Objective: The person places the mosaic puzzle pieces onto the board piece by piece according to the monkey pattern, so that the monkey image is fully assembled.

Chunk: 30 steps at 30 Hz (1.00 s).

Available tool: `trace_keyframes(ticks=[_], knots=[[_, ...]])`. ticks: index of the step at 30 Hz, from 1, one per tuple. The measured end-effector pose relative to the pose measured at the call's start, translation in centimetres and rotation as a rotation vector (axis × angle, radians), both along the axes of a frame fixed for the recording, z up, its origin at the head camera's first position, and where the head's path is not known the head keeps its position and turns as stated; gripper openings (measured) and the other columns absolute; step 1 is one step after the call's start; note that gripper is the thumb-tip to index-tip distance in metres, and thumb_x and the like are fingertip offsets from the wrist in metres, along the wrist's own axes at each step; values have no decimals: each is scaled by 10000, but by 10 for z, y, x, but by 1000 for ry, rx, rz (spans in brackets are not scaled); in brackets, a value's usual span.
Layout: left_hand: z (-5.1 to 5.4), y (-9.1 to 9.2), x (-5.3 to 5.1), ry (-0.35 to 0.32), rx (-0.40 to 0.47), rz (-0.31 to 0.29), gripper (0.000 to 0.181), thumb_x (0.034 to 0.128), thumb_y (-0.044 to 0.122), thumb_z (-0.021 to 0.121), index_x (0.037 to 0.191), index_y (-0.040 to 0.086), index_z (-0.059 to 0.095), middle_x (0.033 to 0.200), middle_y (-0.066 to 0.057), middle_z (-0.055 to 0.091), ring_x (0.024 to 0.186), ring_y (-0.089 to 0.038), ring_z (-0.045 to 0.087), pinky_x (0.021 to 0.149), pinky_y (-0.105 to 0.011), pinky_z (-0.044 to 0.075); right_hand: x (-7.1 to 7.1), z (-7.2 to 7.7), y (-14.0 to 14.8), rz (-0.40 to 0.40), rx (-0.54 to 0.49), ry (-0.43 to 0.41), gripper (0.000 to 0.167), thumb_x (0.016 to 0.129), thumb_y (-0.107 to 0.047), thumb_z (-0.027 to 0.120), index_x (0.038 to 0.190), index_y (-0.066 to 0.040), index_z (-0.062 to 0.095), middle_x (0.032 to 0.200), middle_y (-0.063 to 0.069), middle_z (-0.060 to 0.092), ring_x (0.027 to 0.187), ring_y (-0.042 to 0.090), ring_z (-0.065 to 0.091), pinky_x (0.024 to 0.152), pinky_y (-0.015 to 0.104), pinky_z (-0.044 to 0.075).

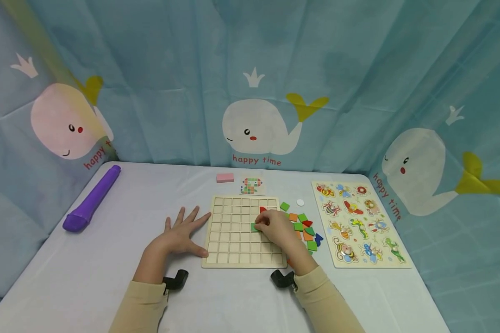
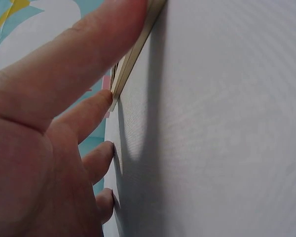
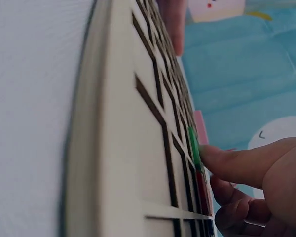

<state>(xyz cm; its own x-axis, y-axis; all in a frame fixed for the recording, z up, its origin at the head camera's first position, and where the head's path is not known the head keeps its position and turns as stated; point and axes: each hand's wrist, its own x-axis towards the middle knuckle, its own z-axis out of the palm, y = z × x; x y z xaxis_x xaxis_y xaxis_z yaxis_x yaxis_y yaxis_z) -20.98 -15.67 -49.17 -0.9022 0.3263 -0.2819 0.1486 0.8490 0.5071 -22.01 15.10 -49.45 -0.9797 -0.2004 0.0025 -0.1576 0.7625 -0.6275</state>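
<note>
One left hand (image 1: 183,235): ours, fingers spread, touching the gridded board (image 1: 233,233)
Our right hand (image 1: 278,227): fingers curled, pinching a green tile (image 1: 253,227) at the board's squares

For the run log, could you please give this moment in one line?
left hand: spread, touching grid board | right hand: touching green tile on board

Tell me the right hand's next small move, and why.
Probably press the green tile flat, then let go: the right hand has its thumb on the tile, which is at the grid board, and the left hand touches that board's left edge. Whether the tile is fully seated is hard to tell.
</note>
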Motion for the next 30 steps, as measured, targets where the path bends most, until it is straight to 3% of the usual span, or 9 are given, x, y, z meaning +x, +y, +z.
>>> trace_keyframes(ticks=[5,15,21,26,30], knots=[[-1,-1,0,-2,1,1,1248,558,582,925,1598,263,314,1700,-168,69,1529,-490,-116,1135,-749,-129,-2,5,8,-27,-75,-19,62,908,-218,770,935,-163,758,757,-47,632,645,138,546,584,286,462],[-4,-2,0,12,4,-3,1250,552,591,922,1596,261,319,1699,-171,73,1527,-495,-114,1128,-761,-123,-9,16,39,-88,-116,-41,144,911,-216,765,1028,-133,763,836,-4,662,694,162,582,573,298,484],[-3,-2,0,11,11,-8,1243,562,588,920,1598,268,313,1699,-169,71,1527,-495,-115,1130,-756,-128,-13,19,60,-119,-99,-46,183,913,-217,762,1065,-115,759,889,7,690,778,169,624,639,294,518],[-2,-2,0,7,12,-9,1238,567,583,921,1599,272,311,1700,-166,67,1527,-492,-118,1130,-753,-132,-14,20,77,-118,-60,-97,174,928,-217,744,1076,-125,753,952,19,709,858,198,652,705,321,540],[-1,-2,0,6,13,-13,1236,573,572,922,1600,265,307,1700,-167,63,1526,-496,-119,1128,-758,-127,-14,21,88,-107,-15,-131,108,936,-192,731,1016,-129,767,971,16,726,882,201,651,764,365,552]])
